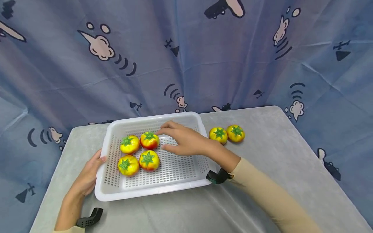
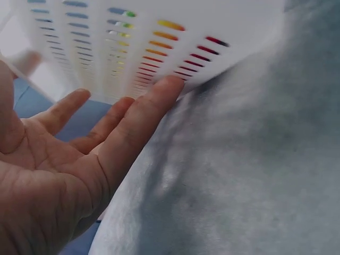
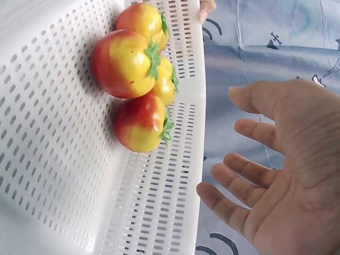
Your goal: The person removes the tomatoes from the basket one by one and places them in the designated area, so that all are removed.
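A white perforated plastic basket point(image 1: 175, 168) holds several yellow-and-red, tomato-like fruits with green star-shaped leaf tops, grouped in its left half; the front right fruit point(image 1: 149, 160) is one of them. At the basket's left side, the left hand point(image 1: 87, 176) grips the rim, its thumb over the edge and its fingers point(image 2: 141, 114) against the outer wall. Above the basket's middle hovers the right hand point(image 1: 186, 140), fingers spread and nothing held. Its fingertips come close to the back right fruit point(image 1: 150, 140); in the right wrist view the hand point(image 3: 289, 170) stands apart from the fruits.
Two more such fruits, a left one point(image 1: 218, 135) and a right one point(image 1: 236, 133), sit side by side on the grey table point(image 1: 279, 155), right of the basket. A blue patterned curtain point(image 1: 186, 58) hangs behind the table.
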